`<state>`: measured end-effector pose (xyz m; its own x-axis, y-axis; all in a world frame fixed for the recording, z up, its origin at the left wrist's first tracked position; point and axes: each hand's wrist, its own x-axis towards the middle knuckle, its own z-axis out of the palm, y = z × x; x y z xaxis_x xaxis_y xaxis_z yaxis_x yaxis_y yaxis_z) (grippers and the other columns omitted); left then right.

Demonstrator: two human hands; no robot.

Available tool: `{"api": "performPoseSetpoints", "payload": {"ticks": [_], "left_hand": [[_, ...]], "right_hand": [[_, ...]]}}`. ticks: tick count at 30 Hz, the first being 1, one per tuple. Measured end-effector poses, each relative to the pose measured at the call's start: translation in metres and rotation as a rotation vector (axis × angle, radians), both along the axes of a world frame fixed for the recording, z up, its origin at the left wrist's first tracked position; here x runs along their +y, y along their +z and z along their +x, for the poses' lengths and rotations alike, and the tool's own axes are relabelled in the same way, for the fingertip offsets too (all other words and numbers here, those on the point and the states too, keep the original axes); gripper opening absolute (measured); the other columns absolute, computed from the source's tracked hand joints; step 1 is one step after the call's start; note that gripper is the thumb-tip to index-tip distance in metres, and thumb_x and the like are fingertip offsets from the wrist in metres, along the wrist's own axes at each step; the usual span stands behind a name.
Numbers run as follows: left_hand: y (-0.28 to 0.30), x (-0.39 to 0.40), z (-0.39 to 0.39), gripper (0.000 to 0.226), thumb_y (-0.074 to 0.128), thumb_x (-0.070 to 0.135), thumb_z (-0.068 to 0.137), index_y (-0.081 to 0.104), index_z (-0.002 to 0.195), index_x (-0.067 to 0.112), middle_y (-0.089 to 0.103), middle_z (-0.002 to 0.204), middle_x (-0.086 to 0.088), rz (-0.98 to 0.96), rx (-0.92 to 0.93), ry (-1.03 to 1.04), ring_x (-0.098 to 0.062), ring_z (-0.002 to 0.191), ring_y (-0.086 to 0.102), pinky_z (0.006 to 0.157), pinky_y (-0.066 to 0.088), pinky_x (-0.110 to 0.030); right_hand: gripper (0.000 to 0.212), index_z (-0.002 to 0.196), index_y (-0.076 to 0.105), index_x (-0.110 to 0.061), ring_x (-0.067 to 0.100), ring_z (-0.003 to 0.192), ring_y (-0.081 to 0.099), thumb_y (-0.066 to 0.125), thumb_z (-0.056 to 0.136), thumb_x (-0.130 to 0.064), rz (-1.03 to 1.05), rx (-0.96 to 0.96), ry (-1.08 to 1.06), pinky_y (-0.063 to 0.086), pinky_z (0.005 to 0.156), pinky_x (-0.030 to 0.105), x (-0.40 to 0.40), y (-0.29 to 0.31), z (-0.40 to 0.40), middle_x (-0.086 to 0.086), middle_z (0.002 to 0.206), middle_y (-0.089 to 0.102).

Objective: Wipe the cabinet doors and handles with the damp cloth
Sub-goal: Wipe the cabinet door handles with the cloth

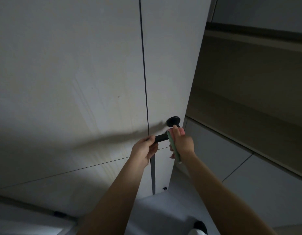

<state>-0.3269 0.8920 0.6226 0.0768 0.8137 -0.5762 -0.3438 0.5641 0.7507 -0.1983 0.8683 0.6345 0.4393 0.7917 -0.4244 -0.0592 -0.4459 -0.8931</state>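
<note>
A tall pale cabinet door (168, 65) stands ajar, its edge turned toward me. On it is a black lever handle (161, 137) with a round black base (173, 121). My left hand (144, 150) grips the free end of the lever. My right hand (183, 141) holds a green and pink cloth (174, 150) pressed against the lever near its base; the cloth hangs down below the hand. A second pale door panel (70, 73) fills the left side, shut, with faint wipe streaks on it.
A wooden wall or panelling (248, 82) and white lower panels (231, 158) lie to the right. The floor (155, 214) is pale below. A dark shoe tip (200, 227) shows at bottom right. A small black fitting (59, 214) sits at the lower left door edge.
</note>
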Motion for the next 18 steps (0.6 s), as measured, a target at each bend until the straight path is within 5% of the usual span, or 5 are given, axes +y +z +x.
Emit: {"api": "performPoseSetpoints", "payload": {"ticks": [3, 5, 10, 15, 18], "left_hand": [[0.0, -0.001, -0.001, 0.007, 0.061, 0.01, 0.09, 0.06, 0.094, 0.004, 0.062, 0.087, -0.011, -0.014, -0.033, 0.011, -0.019, 0.077, 0.061, 0.066, 0.052, -0.027], [0.0, -0.001, -0.001, 0.011, 0.061, 0.011, 0.091, 0.06, 0.096, 0.003, 0.062, 0.086, -0.012, -0.022, -0.053, 0.018, -0.02, 0.076, 0.061, 0.064, 0.052, -0.027], [0.0, -0.003, -0.01, 0.022, 0.055, 0.023, 0.095, 0.063, 0.097, 0.003, 0.067, 0.087, -0.014, -0.028, -0.061, 0.048, -0.022, 0.078, 0.065, 0.064, 0.053, -0.028], [0.003, -0.002, -0.009, 0.027, 0.049, 0.024, 0.098, 0.062, 0.094, 0.001, 0.069, 0.072, -0.01, -0.049, -0.104, 0.043, -0.018, 0.06, 0.068, 0.062, 0.054, -0.029], [0.003, -0.003, -0.01, 0.023, 0.052, 0.022, 0.097, 0.062, 0.094, 0.002, 0.071, 0.07, -0.008, -0.052, -0.096, 0.052, -0.016, 0.06, 0.069, 0.06, 0.053, -0.027]], "right_hand": [[0.038, 0.099, 0.055, -0.018, 0.021, 0.056, 0.062, 0.038, 0.097, -0.052, 0.0, -0.263, -0.017, 0.052, 0.049, 0.031, -0.001, -0.008, 0.002, 0.01, 0.074, 0.063], [0.042, 0.117, 0.05, -0.016, 0.025, 0.088, 0.062, 0.043, 0.095, -0.051, 0.021, -0.493, -0.116, 0.048, 0.07, 0.033, -0.005, -0.017, 0.004, 0.01, 0.105, 0.062], [0.039, 0.132, 0.048, -0.016, 0.029, 0.123, 0.034, 0.047, 0.097, -0.034, 0.215, -0.966, 0.124, 0.027, 0.102, 0.039, -0.003, -0.027, -0.004, 0.008, 0.137, 0.042], [0.045, 0.1, 0.067, -0.016, 0.031, 0.127, 0.044, 0.027, 0.097, -0.037, 0.359, -1.218, 0.326, -0.009, 0.115, 0.036, 0.001, -0.04, -0.029, 0.005, 0.11, 0.066], [0.042, 0.089, 0.066, -0.019, 0.027, 0.107, 0.058, 0.029, 0.097, -0.038, 0.453, -1.398, 0.387, -0.002, 0.114, 0.033, 0.006, -0.037, -0.011, 0.001, 0.092, 0.067]]}}
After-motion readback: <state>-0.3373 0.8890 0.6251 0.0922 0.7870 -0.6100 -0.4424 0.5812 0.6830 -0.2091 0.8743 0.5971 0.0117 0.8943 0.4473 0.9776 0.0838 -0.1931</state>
